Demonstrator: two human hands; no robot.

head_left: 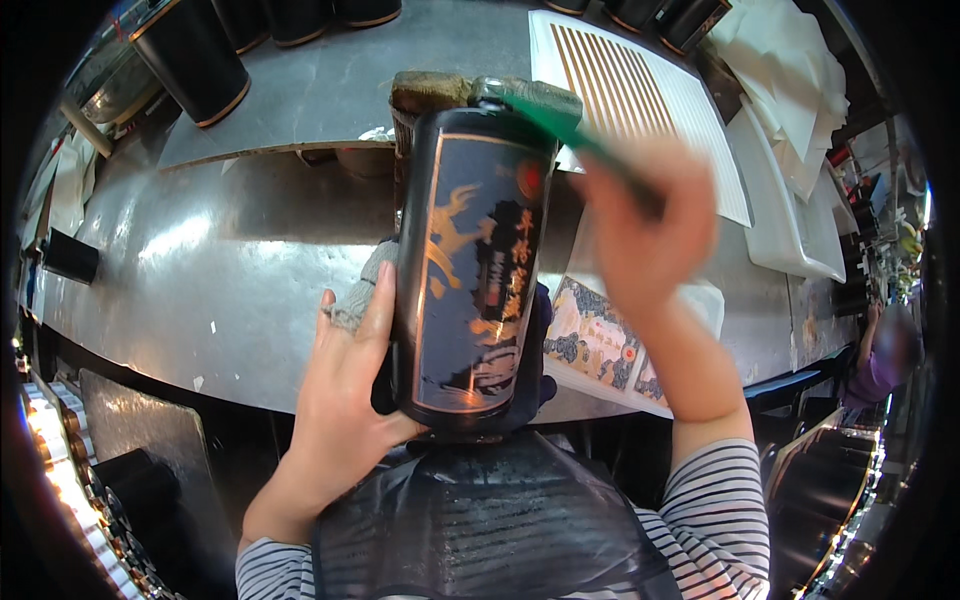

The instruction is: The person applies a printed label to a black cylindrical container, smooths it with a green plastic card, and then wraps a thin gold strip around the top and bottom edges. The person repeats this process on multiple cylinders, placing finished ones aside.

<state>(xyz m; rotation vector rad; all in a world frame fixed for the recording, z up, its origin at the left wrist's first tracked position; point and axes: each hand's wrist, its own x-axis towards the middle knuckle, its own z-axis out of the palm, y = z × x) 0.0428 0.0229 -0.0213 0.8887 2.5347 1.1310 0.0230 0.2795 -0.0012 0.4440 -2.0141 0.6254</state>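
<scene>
A glossy black bottle (470, 280) with a dark blue panel, gold pictures and gold edging lies in front of me, its neck end away from me. Its far end rests at a worn padded support (430, 92). My left hand (350, 370) grips the bottle's lower left side, with the thumb near its base. A grey cloth (372, 285) lies beside those fingers. Closed on a green flat scraper (545, 118), my right hand (655, 215) is blurred by motion to the right of the bottle. The scraper's tip is over the bottle's neck end.
Black cylinders (190, 60) with gold rims stand at the far left, and a small one (70, 256) lies nearer. A sheet of gold strips (640, 90) and a white tray (790, 220) are right. Printed decals (595, 325) lie under my right arm. A person (885, 360) is farther right.
</scene>
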